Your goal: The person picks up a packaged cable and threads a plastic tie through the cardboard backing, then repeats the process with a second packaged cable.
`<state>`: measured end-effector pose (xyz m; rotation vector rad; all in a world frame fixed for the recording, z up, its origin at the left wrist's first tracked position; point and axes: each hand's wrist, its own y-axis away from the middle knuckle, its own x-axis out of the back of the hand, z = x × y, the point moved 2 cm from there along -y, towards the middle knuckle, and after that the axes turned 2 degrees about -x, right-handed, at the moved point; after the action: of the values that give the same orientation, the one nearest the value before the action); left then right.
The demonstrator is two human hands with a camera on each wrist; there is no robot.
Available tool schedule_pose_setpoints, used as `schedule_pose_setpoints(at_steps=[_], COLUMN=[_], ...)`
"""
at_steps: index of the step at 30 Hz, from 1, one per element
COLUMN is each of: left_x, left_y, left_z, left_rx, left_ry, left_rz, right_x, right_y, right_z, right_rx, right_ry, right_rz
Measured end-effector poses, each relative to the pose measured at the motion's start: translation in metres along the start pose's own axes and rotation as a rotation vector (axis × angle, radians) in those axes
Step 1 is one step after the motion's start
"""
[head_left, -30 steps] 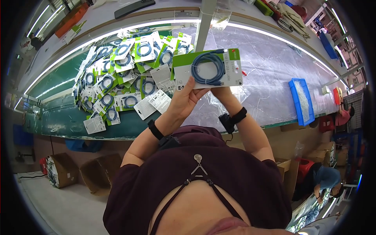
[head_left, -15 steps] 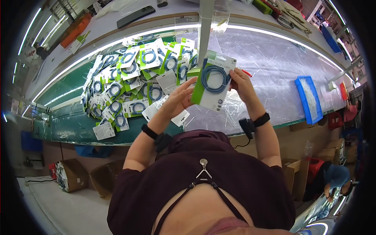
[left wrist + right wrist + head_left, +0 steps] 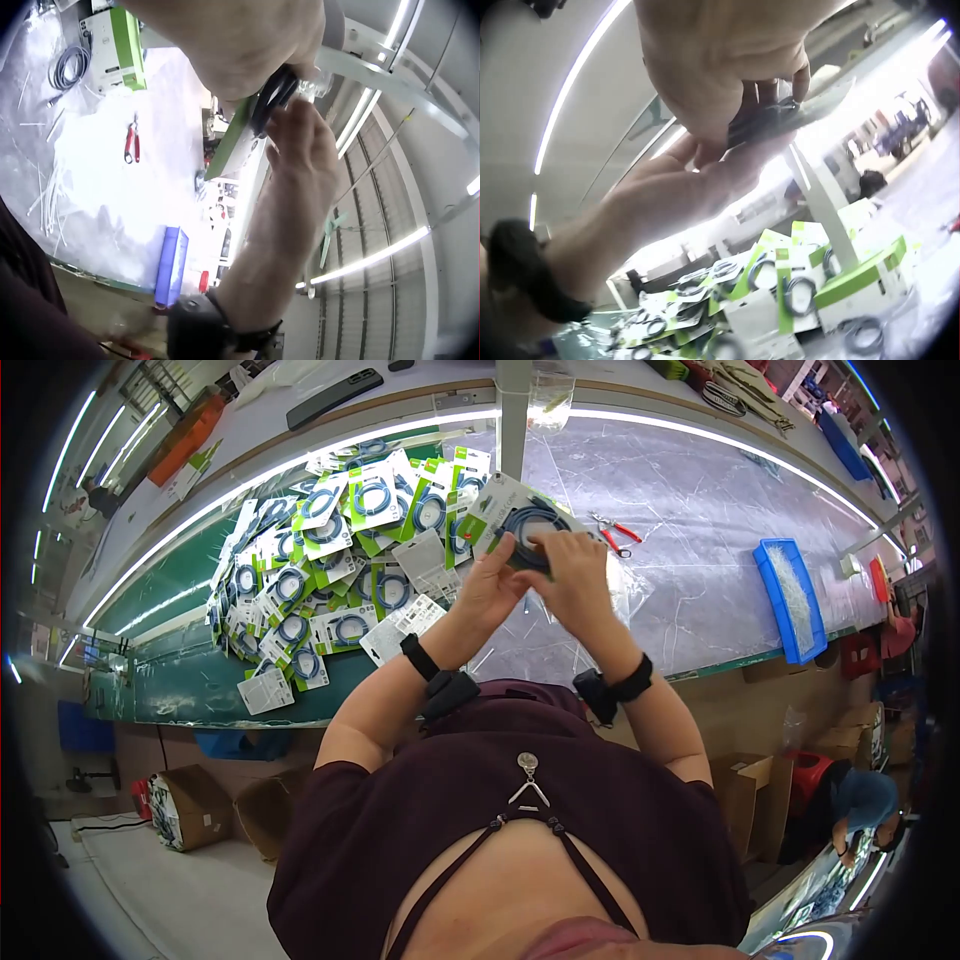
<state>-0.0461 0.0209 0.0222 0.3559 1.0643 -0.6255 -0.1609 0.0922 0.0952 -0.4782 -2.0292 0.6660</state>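
Observation:
A carded blue USB cable (image 3: 497,500), coiled on a white and green backing card, is tilted between both hands above the table. My left hand (image 3: 487,598) grips the card's near edge, thumb on the front. Across the cable coil, my right hand (image 3: 578,578) has its fingers curled, with the hands almost meeting. In the left wrist view the green part of the card (image 3: 231,146) shows beside the right hand (image 3: 304,139). The right wrist view has the dark coil (image 3: 761,124) under the right fingers.
Many similar carded cables (image 3: 330,560) lie heaped on the left. Red-handled cutters (image 3: 622,536) and a blue tray (image 3: 770,610) are to the right. A metal post (image 3: 514,430) rises behind the card. A green-white box (image 3: 112,49) and loose coil (image 3: 70,67) lie on the table.
The card was first held by the left hand, then by the right at its edge. Now it is turned and tilted left, the left hand grips it and the right hand is over the coil.

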Motion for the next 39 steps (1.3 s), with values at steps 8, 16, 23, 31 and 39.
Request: schedule_pose_setpoints(at_steps=[8, 16, 23, 31, 39], left_x=[0.0, 0.006, 0.012, 0.008, 0.014], left_y=[0.002, 0.006, 0.006, 0.018, 0.019], left_z=[0.005, 0.009, 0.012, 0.001, 0.003], left_rx=[-0.034, -0.072, -0.11, -0.161, -0.194], left_ry=[-0.042, -0.043, -0.117, -0.244, -0.321], left_rz=[-0.007, 0.057, 0.108, 0.037, 0.143], right_x=[-0.008, -0.012, -0.017, -0.022, -0.031], right_y=[0.003, -0.006, -0.005, 0.003, 0.009], right_z=[0.004, 0.008, -0.002, 0.0, 0.002], right_rx=[0.169, 0.205, 0.153, 0.254, 0.148], right_ry=[0.254, 0.201, 0.137, 0.25, 0.042], right_rz=[-0.024, -0.093, -0.035, -0.028, -0.023])
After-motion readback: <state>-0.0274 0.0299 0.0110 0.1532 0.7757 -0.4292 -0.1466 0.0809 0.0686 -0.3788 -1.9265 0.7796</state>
